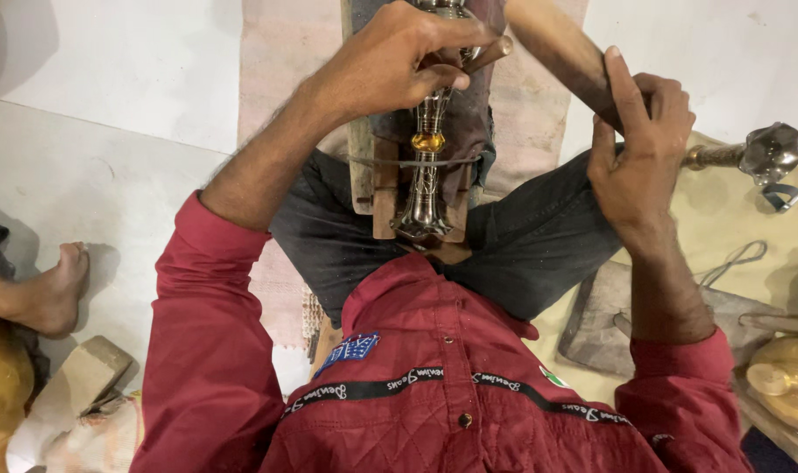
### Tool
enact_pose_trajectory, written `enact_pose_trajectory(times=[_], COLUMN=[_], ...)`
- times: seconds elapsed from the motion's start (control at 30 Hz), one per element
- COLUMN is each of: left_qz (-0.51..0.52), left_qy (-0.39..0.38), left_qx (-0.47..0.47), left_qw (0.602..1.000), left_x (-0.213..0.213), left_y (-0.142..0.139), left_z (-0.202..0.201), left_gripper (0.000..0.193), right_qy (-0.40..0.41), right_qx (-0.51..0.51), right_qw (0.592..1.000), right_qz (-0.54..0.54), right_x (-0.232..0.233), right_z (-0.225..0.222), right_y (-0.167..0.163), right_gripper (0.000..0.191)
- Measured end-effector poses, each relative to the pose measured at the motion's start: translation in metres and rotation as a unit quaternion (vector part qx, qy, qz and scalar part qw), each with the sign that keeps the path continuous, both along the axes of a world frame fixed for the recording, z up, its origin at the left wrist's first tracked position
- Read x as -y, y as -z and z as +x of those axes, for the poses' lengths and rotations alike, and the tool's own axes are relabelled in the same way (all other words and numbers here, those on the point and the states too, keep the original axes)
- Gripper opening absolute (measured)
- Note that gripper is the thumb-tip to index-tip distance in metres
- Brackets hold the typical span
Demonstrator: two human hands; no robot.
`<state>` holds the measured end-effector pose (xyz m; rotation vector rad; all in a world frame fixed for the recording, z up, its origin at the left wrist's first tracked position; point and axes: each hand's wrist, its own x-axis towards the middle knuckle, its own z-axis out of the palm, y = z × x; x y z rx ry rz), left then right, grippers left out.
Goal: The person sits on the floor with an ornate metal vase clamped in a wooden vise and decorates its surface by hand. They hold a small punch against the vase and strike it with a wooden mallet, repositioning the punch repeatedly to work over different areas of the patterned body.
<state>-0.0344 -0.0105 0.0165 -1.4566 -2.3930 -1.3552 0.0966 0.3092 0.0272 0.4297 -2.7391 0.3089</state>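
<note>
An ornate metal stem, silver with an amber band, lies lengthwise on a wooden block resting in my lap, held down by a thin cord. My left hand is closed around a small rod-like tool pressed at the stem's upper part. My right hand grips a long brown wooden stick that slants up toward the top edge. I sit on the floor in a red quilted jacket and dark trousers.
Another metal piece with a faceted knob lies to the right on a tan cloth. A brass vessel sits at the lower right beside a flat stone slab. Another person's bare foot is at the left, a wooden block below it.
</note>
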Motion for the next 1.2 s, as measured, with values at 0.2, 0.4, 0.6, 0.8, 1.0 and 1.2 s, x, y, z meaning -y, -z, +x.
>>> enact_pose_trajectory(times=[0.2,0.4,0.6,0.8,1.0,1.2], left_qz=[0.07,0.095,0.118,0.122,0.131,0.134], left_qy=[-0.089,-0.178,-0.246,-0.265,-0.269,-0.272], left_qx=[0.043,0.12,-0.019,0.018,0.053,0.031], left_qw=[0.993,0.972,0.962,0.956,0.953,0.952], left_x=[0.004,-0.002,-0.015,-0.017,-0.018,-0.019], left_y=[0.017,0.048,0.069,0.066,0.059,0.052], left_z=[0.016,0.042,0.056,0.062,0.066,0.066], left_gripper=[0.054,0.053,0.053,0.05,0.04,0.046], right_qy=[-0.008,-0.053,-0.104,-0.119,-0.164,-0.173], right_qx=[0.133,0.112,0.02,-0.02,-0.035,-0.05], right_qw=[0.989,0.992,0.994,0.987,0.974,0.97], right_qz=[-0.067,-0.008,0.034,0.104,0.152,0.162], right_x=[-0.006,-0.013,-0.007,0.001,0.004,0.012], right_z=[-0.002,-0.022,-0.041,-0.044,-0.042,-0.041], right_y=[0.009,0.015,-0.019,-0.079,-0.11,-0.12], right_gripper=[0.068,0.063,0.061,0.056,0.056,0.058])
